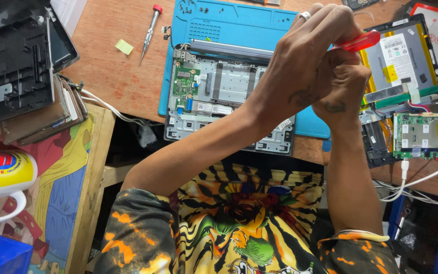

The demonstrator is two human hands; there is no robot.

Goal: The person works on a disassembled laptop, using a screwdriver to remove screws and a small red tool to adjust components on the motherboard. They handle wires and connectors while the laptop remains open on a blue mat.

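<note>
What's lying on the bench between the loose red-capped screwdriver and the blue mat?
In the head view, nothing: bare brown wood separates the screwdriver from the blue mat. The yellow sticky note lies on the screwdriver's other side.

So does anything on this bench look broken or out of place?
Nothing looks spilled or broken. The laptop base on the blue mat and the tablet to the right lie opened, boards bared. Both hands, left hand and right hand, hold a red tool. A loose screwdriver lies beside the mat.
</note>
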